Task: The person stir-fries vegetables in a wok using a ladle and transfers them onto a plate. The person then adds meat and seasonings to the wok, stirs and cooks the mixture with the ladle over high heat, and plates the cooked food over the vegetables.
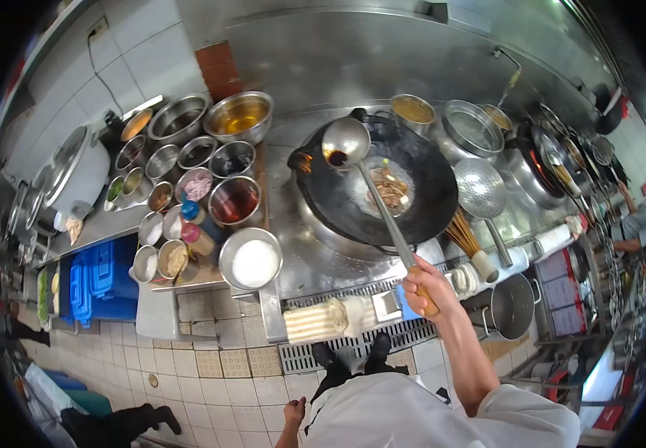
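Observation:
My right hand (426,287) is wrapped around the wooden handle of a steel ladle (390,213). The ladle's bowl, with a little dark liquid in it, is over the left side of a black wok (427,175). In the wok, sliced brownish food (390,190) sits in a pale, bubbling liquid. Down by my body, my left hand (294,412) hangs with its fingers curled and nothing visible in them. The wok stands on a steel stove top (293,261).
Left of the stove are several seasoning bowls, a bowl of white powder (256,263), a bowl of yellow oil (238,116) and squeeze bottles (197,239). A perforated skimmer (479,187), bamboo brush (463,235) and deep pot (513,306) lie right. Another person's legs (121,429) show lower left.

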### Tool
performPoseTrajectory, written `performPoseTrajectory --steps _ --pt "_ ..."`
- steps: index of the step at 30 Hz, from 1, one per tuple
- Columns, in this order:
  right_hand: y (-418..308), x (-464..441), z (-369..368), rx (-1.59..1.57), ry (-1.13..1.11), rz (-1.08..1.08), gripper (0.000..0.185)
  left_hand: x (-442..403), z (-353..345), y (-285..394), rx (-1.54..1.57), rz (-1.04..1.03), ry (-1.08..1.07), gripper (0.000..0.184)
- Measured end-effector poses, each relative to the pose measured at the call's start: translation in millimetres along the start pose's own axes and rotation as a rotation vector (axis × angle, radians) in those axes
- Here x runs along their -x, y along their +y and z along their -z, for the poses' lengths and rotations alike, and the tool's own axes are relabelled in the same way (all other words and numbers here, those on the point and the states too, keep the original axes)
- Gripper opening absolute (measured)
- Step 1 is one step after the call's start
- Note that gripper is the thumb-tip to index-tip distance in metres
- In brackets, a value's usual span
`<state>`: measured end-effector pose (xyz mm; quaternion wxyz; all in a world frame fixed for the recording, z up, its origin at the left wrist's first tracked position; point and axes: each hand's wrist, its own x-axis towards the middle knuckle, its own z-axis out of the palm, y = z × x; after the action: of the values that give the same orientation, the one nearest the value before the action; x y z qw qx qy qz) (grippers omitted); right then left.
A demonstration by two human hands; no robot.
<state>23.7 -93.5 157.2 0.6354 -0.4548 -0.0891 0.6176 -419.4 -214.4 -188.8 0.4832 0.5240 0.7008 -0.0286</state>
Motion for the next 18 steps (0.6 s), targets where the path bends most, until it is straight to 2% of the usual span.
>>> performPoseTrajectory --steps 3,6,8,14,16,18 --pt "-19 29 10 0.535 0.170 0.089 0.065 -3 -7 -16 -0.055 -0.009 -0.007 0.049" --pt "-24 37 30 0.684 0.221 0.094 0.067 -8 -8 -22 -0.135 0.005 -0.031 0.047" --pt "-18 35 40 0.800 0.319 0.164 0.061 -13 -8 -24 -0.112 -0.017 -0.060 0.045" --pt "-15 24 -4 0.799 0.216 0.202 0.062 -24 -5 -16 0.041 0.026 0.029 0.041" --pt "-11 8 -23 0.743 0.104 0.189 0.067 -22 -3 -14 0.106 0.038 0.055 0.040" --pt "-7 -14 -54 0.673 -0.025 0.183 0.065 -16 -2 -13 0.220 0.120 0.016 0.040"
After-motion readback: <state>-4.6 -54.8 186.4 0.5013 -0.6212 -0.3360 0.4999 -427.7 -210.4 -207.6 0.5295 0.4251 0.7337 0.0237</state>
